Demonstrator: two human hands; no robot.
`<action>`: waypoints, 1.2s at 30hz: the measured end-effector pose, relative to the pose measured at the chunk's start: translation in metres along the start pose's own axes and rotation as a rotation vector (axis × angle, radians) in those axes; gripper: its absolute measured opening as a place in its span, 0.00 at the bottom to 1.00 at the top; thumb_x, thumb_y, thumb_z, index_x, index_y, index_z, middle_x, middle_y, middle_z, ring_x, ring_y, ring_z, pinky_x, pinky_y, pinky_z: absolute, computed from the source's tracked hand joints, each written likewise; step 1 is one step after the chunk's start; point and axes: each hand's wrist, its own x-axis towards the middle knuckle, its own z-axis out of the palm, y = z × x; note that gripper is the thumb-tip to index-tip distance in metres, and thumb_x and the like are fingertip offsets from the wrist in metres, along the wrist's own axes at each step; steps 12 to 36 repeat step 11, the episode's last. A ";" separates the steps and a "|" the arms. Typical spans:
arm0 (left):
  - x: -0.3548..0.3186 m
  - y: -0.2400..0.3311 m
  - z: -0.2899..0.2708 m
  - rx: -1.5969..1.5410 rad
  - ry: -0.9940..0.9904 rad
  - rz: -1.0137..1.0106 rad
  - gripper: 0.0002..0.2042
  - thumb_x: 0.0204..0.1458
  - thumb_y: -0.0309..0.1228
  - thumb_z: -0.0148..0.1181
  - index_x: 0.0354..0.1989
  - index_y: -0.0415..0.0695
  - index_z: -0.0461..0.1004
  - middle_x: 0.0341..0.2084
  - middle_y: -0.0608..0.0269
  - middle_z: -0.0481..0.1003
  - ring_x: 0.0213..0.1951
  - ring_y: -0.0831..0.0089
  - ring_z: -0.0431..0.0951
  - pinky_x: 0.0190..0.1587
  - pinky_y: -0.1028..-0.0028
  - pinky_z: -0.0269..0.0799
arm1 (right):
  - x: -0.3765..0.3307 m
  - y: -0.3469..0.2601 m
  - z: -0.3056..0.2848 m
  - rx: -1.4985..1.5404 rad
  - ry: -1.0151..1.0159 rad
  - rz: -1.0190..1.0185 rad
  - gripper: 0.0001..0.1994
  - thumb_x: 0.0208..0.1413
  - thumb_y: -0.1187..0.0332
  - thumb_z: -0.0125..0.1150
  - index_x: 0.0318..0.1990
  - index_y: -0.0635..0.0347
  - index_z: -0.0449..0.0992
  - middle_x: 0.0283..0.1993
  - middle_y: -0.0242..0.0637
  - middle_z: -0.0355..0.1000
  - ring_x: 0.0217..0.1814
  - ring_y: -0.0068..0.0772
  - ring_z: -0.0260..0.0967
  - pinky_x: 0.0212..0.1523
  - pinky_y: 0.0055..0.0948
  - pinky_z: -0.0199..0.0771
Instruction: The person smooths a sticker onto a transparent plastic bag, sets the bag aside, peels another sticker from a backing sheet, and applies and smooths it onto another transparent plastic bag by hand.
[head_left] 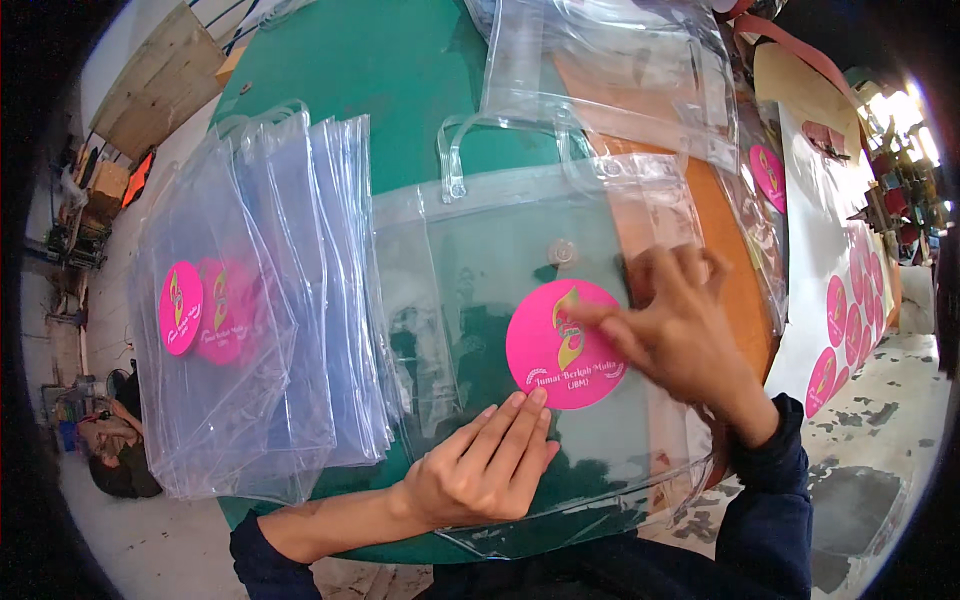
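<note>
A clear plastic bag (490, 240) with loop handles lies flat in front of me, its handles pointing away. On it is a round pink sticker (535, 345) with a yellow-green emblem and white lettering. My left hand (485, 465) rests flat, fingers stretched out and side by side, with the fingertips on the sticker's lower edge. Over the sticker's right side is my right hand (685, 330), slightly blurred. Its thumb reaches left across the sticker, and the other fingers are bent and apart. I see nothing held in either hand.
A stack of clear bags (345, 300) stands at the left, the top one bearing a pink sticker (181, 308). More clear bags (610, 70) lie at the far right of the green table (370, 60). Beyond hangs a white sheet (808, 260) of pink stickers. A person (120, 450) is at lower left.
</note>
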 end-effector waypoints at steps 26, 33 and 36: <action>-0.001 -0.001 -0.001 0.010 -0.023 -0.003 0.13 0.49 0.34 0.60 0.36 0.35 0.78 0.38 0.52 0.79 0.39 0.66 0.81 0.41 0.76 0.76 | -0.005 0.004 -0.010 0.075 -0.159 -0.009 0.15 0.52 0.58 0.57 0.49 0.38 0.79 0.36 0.37 0.57 0.44 0.35 0.54 0.48 0.45 0.52; -0.001 -0.001 -0.001 0.010 -0.023 -0.003 0.13 0.49 0.34 0.60 0.36 0.35 0.78 0.38 0.52 0.79 0.39 0.66 0.81 0.41 0.76 0.76 | -0.005 0.004 -0.010 0.075 -0.159 -0.009 0.15 0.52 0.58 0.57 0.49 0.38 0.79 0.36 0.37 0.57 0.44 0.35 0.54 0.48 0.45 0.52; -0.001 -0.001 -0.001 0.010 -0.023 -0.003 0.13 0.49 0.34 0.60 0.36 0.35 0.78 0.38 0.52 0.79 0.39 0.66 0.81 0.41 0.76 0.76 | -0.005 0.004 -0.010 0.075 -0.159 -0.009 0.15 0.52 0.58 0.57 0.49 0.38 0.79 0.36 0.37 0.57 0.44 0.35 0.54 0.48 0.45 0.52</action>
